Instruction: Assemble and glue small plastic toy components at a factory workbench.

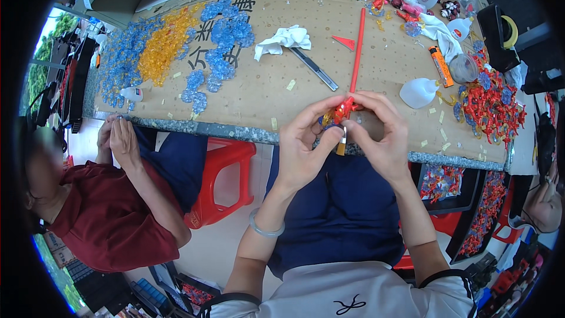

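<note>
Just over the near table edge, my left hand (303, 144) and my right hand (384, 135) pinch a small glossy red ornament (343, 109) with see-through yellow and blue parts. Both thumbs press in at its lower end. Below the thumbtips sticks out a short piece with a pale band and an amber end (341, 146); what it is I cannot tell. A long thin red rod (358, 47) reaches from beside the ornament toward the far side; whether the two join is hidden by my fingers.
Blue (220, 41) and yellow (168, 41) translucent pieces lie heaped at left. A utility knife (315, 69) rests beside crumpled tissue (285, 41). At right are a white squeeze bottle (419, 92), an orange tube (441, 66) and piled red ornaments (491, 109). Another person (112, 212) sits left.
</note>
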A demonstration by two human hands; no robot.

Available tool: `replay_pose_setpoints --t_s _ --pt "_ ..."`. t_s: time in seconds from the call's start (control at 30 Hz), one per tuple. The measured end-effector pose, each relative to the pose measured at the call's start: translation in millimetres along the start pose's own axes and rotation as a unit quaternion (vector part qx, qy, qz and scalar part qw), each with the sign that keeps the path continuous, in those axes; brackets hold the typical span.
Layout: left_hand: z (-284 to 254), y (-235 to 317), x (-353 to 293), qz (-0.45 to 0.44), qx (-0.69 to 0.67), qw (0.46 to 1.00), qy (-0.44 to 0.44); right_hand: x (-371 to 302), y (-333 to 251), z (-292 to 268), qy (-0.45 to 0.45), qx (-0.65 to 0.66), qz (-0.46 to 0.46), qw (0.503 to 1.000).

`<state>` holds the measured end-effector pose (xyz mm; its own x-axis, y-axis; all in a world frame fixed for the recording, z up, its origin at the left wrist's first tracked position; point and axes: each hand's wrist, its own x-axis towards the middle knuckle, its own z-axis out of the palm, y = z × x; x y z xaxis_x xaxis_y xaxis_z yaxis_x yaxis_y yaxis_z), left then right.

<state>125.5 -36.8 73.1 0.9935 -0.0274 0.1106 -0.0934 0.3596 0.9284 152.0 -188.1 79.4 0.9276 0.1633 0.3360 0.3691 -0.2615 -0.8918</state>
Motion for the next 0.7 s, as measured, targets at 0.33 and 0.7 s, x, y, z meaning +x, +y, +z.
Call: replay_pose_setpoints --t_s 0.33,0.7 --pt "0.3 4.3 3.3 -0.054 0.023 0.998 0.017 8.7 4.8 -8.2 -0.07 0.134 0.04 0.988" --pt "-12.0 6.1 8.7 -0.112 -0.065 0.991 -0.018 4.6 9.6 -3.8 -0.042 0.157 0.042 0.986"
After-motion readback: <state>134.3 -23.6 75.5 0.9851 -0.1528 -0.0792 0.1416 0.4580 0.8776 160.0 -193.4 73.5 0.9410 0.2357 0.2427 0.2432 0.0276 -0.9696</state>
